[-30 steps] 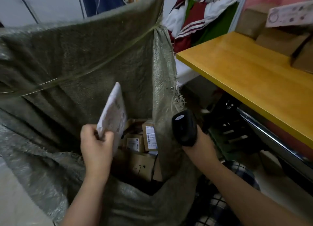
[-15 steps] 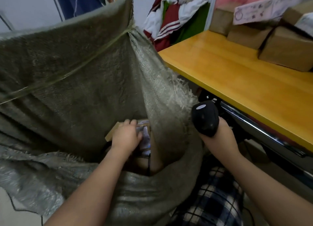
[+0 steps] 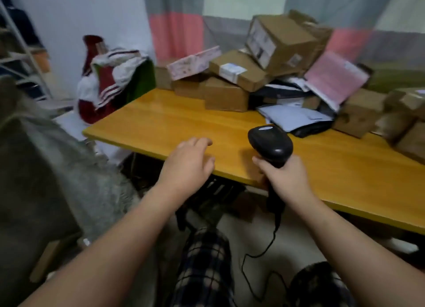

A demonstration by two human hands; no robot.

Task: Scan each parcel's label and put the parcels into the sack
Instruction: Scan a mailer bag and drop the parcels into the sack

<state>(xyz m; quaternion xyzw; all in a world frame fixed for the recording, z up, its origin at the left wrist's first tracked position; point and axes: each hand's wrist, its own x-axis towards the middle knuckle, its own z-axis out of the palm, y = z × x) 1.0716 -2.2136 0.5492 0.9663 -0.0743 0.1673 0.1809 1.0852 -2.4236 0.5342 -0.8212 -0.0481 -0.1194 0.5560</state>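
My left hand (image 3: 187, 163) hovers empty over the front edge of the yellow wooden table (image 3: 174, 125), fingers relaxed and pointing toward the parcels. My right hand (image 3: 285, 178) grips the handle of a black barcode scanner (image 3: 271, 143), its head raised above the table. A heap of parcels lies at the back of the table: brown cardboard boxes (image 3: 225, 95), a pink-white flat box (image 3: 193, 63), a pink mailer (image 3: 335, 79) and grey plastic mailers (image 3: 296, 118). The grey-green woven sack (image 3: 46, 168) stands at the left, its inside hidden.
The scanner's black cable (image 3: 259, 254) hangs down toward my checked trousers (image 3: 204, 267). A bundle of red, white and green cloth (image 3: 110, 81) sits beyond the table's left end. A metal shelf rack (image 3: 20, 51) stands at the far left.
My left hand put the flat parcel into the sack, came out empty and swung right over the table. My view turned from the sack to the parcel heap. The scanner stayed in my right hand.
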